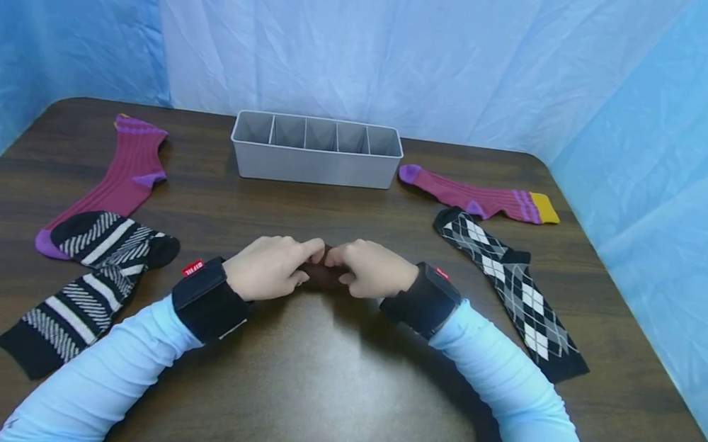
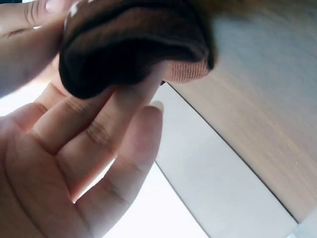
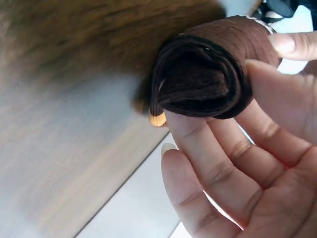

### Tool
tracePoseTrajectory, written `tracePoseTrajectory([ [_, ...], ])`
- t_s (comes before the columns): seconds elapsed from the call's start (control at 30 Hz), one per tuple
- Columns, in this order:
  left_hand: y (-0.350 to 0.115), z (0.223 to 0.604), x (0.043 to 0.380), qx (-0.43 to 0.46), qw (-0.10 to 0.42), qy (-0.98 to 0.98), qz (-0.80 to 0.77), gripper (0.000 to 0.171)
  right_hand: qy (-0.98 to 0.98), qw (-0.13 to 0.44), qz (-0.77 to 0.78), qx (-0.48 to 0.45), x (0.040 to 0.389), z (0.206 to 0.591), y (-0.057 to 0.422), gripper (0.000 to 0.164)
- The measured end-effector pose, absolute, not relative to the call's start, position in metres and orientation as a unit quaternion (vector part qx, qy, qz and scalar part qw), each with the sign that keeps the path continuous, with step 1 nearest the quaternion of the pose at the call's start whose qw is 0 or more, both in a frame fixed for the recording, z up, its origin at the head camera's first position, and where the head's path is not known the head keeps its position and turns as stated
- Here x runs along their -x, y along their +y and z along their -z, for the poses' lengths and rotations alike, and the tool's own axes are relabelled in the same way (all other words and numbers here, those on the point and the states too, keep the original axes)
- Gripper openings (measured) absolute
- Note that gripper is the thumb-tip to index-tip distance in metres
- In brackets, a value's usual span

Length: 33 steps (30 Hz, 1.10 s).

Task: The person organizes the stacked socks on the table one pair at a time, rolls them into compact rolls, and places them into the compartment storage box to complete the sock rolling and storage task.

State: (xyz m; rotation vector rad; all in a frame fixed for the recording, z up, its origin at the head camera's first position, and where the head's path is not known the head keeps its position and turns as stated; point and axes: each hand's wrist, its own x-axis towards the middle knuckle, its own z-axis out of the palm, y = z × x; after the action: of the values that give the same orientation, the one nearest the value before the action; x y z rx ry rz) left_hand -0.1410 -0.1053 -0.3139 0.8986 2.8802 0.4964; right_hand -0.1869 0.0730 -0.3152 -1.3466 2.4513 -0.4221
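Both hands meet over the middle of the table around a rolled brown sock, mostly hidden by them in the head view. My left hand grips its left end, thumb and fingers about the roll. At the other end my right hand holds it the same way. The right wrist view shows the rolled sock end-on, its layers coiled, with a small orange patch at its edge. In the left wrist view the sock has a dark fold and a paler ribbed part behind.
A grey box with several compartments stands at the back. On the left, a black-and-white striped sock overlaps a magenta sock. To the right lie another magenta sock with a yellow cuff and a black argyle sock.
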Motion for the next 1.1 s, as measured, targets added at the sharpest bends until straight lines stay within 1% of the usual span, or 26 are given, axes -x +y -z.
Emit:
tracePoseTrajectory([
  [0.23, -0.103, 0.309, 0.152, -0.301, 0.059, 0.939, -0.152, 0.015, 0.861, 0.175, 0.153, 0.452, 0.193, 0.311, 0.073, 0.026],
  [0.33, -0.102, 0.308, 0.157, -0.291, 0.047, 0.945, -0.140, 0.011, 0.865, 0.160, 0.153, 0.450, 0.195, 0.312, 0.074, 0.025],
  [0.4, -0.101, 0.309, 0.160, -0.278, 0.040, 0.951, -0.133, 0.010, 0.871, 0.127, 0.153, 0.449, 0.196, 0.313, 0.074, 0.024],
  [0.53, -0.099, 0.313, 0.168, -0.246, 0.045, 0.957, -0.147, 0.010, 0.877, 0.035, 0.158, 0.453, 0.194, 0.315, 0.073, 0.019],
  [0.63, -0.098, 0.314, 0.174, -0.223, 0.057, 0.958, -0.170, 0.010, 0.869, -0.002, 0.161, 0.467, 0.190, 0.314, 0.071, 0.015],
  [0.7, -0.098, 0.314, 0.178, -0.211, 0.063, 0.959, -0.180, 0.008, 0.864, -0.004, 0.157, 0.479, 0.187, 0.314, 0.069, 0.016],
  [0.8, -0.098, 0.312, 0.183, -0.208, 0.066, 0.959, -0.180, 0.005, 0.862, -0.002, 0.132, 0.490, 0.182, 0.314, 0.064, 0.024],
  [0.93, -0.099, 0.311, 0.185, -0.218, 0.070, 0.957, -0.180, 0.009, 0.867, -0.001, 0.088, 0.490, 0.179, 0.317, 0.057, 0.032],
  [1.1, -0.108, 0.310, 0.180, -0.254, 0.078, 0.945, -0.189, 0.012, 0.875, 0.000, 0.059, 0.480, 0.178, 0.319, 0.051, 0.034],
])
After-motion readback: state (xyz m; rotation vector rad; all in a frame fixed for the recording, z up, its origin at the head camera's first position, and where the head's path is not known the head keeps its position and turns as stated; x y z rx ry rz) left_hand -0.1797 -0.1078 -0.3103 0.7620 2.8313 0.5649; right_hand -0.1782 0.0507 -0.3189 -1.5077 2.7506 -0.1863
